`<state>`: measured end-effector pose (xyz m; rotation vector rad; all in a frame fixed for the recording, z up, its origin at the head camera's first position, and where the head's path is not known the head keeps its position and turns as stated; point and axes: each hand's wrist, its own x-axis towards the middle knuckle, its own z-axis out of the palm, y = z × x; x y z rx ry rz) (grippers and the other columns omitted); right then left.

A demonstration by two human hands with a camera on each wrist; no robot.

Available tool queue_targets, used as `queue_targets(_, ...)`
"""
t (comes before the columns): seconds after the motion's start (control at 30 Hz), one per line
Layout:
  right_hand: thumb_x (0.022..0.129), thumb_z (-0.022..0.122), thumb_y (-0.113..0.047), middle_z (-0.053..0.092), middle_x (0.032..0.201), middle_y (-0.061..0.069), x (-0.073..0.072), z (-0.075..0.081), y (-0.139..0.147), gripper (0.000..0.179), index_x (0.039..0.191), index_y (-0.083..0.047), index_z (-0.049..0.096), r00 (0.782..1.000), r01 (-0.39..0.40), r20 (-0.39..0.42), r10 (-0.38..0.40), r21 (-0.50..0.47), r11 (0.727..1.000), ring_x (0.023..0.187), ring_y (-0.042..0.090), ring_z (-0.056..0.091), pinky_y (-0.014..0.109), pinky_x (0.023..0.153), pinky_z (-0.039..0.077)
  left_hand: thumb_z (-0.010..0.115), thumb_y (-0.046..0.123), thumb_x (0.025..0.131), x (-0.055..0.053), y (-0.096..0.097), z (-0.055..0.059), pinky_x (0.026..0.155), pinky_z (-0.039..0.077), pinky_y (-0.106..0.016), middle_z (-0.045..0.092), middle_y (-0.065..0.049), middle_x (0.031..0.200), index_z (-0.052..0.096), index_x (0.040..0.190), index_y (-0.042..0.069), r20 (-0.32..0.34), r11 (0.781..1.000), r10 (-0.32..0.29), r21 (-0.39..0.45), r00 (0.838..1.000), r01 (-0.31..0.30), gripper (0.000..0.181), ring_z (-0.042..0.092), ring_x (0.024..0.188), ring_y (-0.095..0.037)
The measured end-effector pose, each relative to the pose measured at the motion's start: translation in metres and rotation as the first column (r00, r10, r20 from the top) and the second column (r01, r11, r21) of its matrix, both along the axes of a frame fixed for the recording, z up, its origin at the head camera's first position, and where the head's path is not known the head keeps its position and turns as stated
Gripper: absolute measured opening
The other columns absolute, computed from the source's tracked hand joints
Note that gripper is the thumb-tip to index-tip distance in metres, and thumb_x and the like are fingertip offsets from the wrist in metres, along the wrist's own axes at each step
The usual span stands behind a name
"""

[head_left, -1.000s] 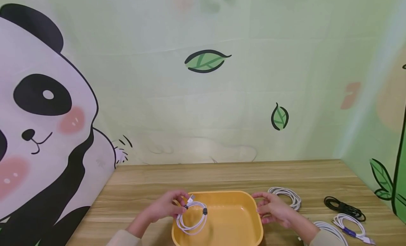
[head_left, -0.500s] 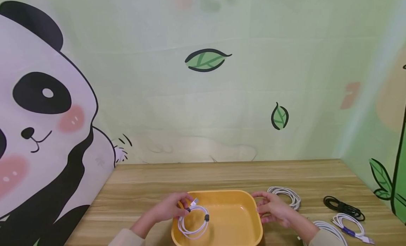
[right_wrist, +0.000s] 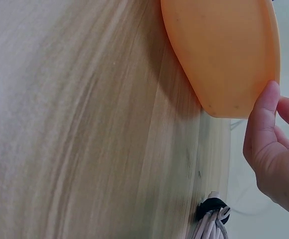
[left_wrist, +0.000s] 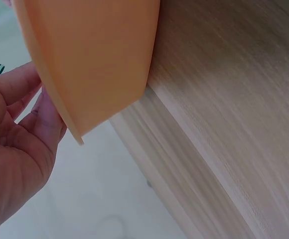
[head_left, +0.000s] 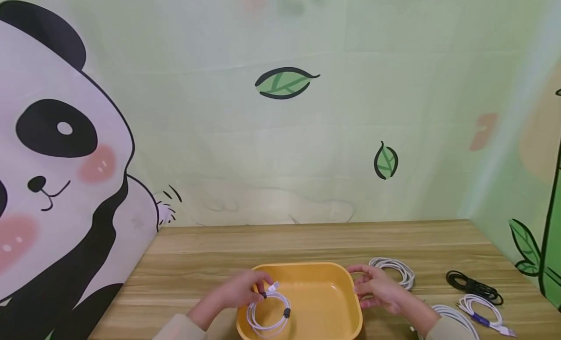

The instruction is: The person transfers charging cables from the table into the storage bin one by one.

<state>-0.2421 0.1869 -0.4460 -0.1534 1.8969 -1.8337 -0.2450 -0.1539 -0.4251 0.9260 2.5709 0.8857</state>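
Over the left part of a yellow plastic tray (head_left: 315,306), my left hand (head_left: 239,290) pinches a coiled white USB cable (head_left: 287,303) near its plug. Black ties bind the coil, which hangs inside the rim. In the left wrist view the cable is hidden behind the tray wall (left_wrist: 94,55), with the left fingers at the rim. On the opposite side my right hand (head_left: 380,289) grips the tray's right edge. The right wrist view shows the thumb against the outer wall (right_wrist: 224,59) and fingers at the rim.
Right of the tray, several coiled cables lie on the wooden table (head_left: 197,255): a grey-white coil (head_left: 407,276) behind the right hand, a black cable (head_left: 475,287), a white cable with a blue tie (head_left: 482,320) and another white coil (head_left: 456,316) by the sleeve. A printed backdrop stands behind.
My left hand has shifted right and slightly down with the cable coil, farther over the tray. The right hand keeps its grip on the tray edge.
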Motion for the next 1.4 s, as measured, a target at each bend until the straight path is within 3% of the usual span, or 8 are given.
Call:
queue_targets(0.2,0.078,0.057,0.001,0.053,0.086,0.007,0.001,-0.001,0.000,0.057,0.128,0.003,0.030,1.000,0.002,0.000,-0.002,0.000,1.000,0.063,0.011,0.057,0.024,0.055,0.051,0.064,-0.002,0.073,0.002,0.004,-0.001,0.057,0.041,-0.015,0.060,-0.002,0.076,0.057,0.097,0.008,-0.133,0.997,-0.035,-0.077,0.990,0.025,0.028,0.048,0.066,-0.004)
queue_targets(0.3,0.078,0.057,0.001,0.053,0.086,0.007,0.001,-0.002,0.000,0.057,0.128,0.003,0.031,1.000,0.005,-0.006,-0.005,0.003,1.000,0.063,0.011,0.057,0.024,0.055,0.051,0.065,-0.002,0.072,0.003,0.007,-0.002,0.059,0.041,-0.015,0.061,-0.001,0.075,0.058,0.097,0.008,-0.153,0.994,-0.045,-0.109,0.987,0.028,0.028,0.050,0.066,-0.004)
queue_targets(0.77,0.078,0.057,0.000,0.053,0.086,0.006,0.000,-0.005,0.001,0.058,0.128,0.004,0.030,1.000,0.004,-0.011,-0.004,-0.006,1.000,0.061,0.010,0.056,0.023,0.054,0.051,0.064,-0.002,0.073,0.007,0.016,-0.002,0.061,0.043,-0.016,0.060,0.001,0.078,0.058,0.097,0.010,-0.099,0.978,-0.053,-0.208,0.994,0.031,0.028,0.051,0.067,-0.004)
queue_targets(1.4,0.078,0.058,0.000,0.052,0.086,0.006,0.001,-0.005,0.000,0.057,0.128,0.003,0.031,1.000,0.022,-0.004,-0.022,-0.009,1.000,0.060,0.010,0.056,0.022,0.053,0.050,0.064,-0.002,0.070,0.010,0.022,-0.007,0.063,0.041,-0.018,0.059,0.001,0.073,0.060,0.092,0.012,-0.205,0.961,-0.059,-0.278,0.977,0.000,0.026,0.049,0.067,-0.005)
